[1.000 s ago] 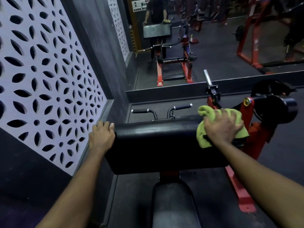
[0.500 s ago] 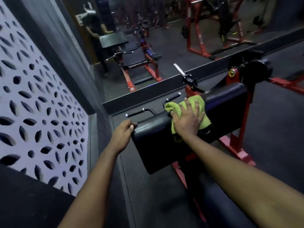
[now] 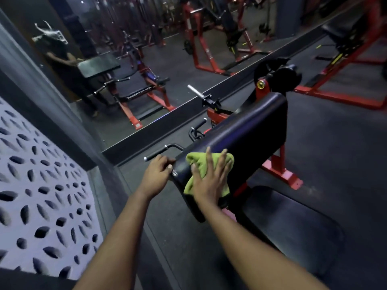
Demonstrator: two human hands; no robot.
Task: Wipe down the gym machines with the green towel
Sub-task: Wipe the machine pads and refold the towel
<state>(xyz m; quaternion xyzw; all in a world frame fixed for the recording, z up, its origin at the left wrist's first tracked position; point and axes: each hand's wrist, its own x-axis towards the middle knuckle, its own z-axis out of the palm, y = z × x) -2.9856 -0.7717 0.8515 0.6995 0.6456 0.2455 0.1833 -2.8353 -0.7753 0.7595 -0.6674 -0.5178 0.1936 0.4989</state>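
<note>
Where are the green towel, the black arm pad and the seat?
green towel [image 3: 194, 162], head view, bunched upper fold
black arm pad [image 3: 251, 130], head view, top surface
seat [image 3: 293, 222], head view, middle of cushion

Commercial gym floor. Red-framed machines [image 3: 209, 38] with black padding stand in rows on dark rubber flooring [image 3: 326, 147]. Wall mirror [image 3: 136, 59] ahead reflects the equipment. Chrome plate-loading peg [image 3: 193, 90] sticks out of the nearest machine; perforated decorative panel [image 3: 41, 195] on the left wall.
</note>
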